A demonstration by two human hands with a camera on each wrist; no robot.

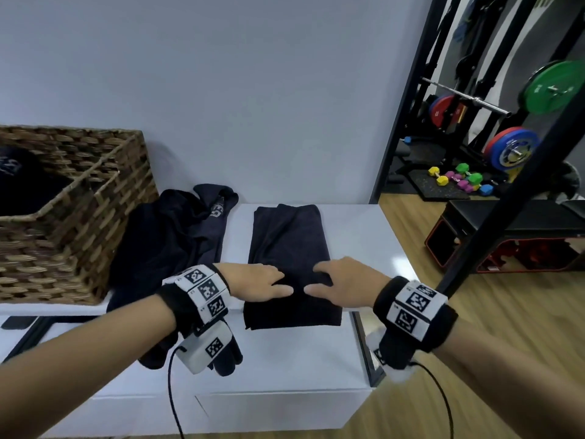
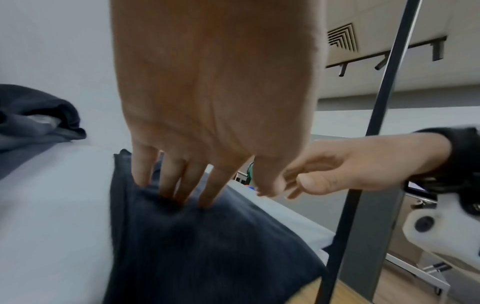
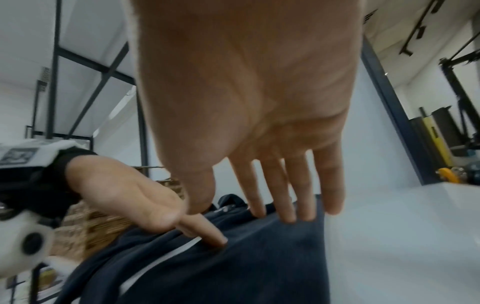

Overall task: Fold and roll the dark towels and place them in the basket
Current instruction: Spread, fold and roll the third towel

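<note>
A folded towel (image 1: 289, 264) lies lengthwise on the white counter (image 1: 354, 236), right of centre. Left hand (image 1: 253, 282) and right hand (image 1: 345, 288) rest side by side on its near half. A heap of towels (image 1: 167, 236) lies just left of it. The wicker basket (image 1: 79, 223) stands at far left, a towel (image 1: 22, 182) inside. Gym weights (image 1: 506, 147) lie far right, on the floor.

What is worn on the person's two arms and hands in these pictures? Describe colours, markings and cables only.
Both hands, left hand and right hand, are bare, with no gloves or sleeves. Each wrist carries a black band faced with white tiles printed with black square code markers. A white camera unit hangs under the left wrist, and a thin black cable trails from each band.
</note>
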